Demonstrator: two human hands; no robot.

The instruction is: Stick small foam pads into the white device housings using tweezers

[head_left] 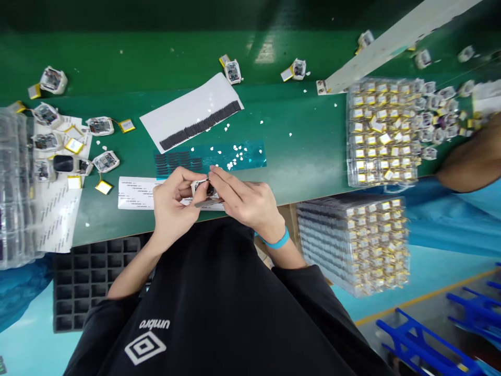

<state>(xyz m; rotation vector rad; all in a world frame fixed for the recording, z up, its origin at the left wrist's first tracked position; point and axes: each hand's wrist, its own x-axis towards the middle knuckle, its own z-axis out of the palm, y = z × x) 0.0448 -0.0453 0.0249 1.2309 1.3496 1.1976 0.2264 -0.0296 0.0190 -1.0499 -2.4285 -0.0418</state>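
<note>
Near the table's front edge, my left hand (172,201) grips a small white device housing (198,189) between thumb and fingers. My right hand (250,204) has its fingertips pressed at the housing's right side and holds a thin metal tool (209,202), partly hidden by the fingers. Just beyond the hands lies a blue film (254,155) with rows of black strips and scattered small white pieces. Behind it, a white sheet (188,107) carries a long row of dark strips. A printed white sheet (135,193) lies partly under my left hand.
Open housings with batteries (99,126) lie at the left beside clear trays (15,188). A filled tray (381,133) stands right, near a slanted white post (391,39). Stacked trays (352,243) stand below the table edge. Another person's arm (473,154) is at far right.
</note>
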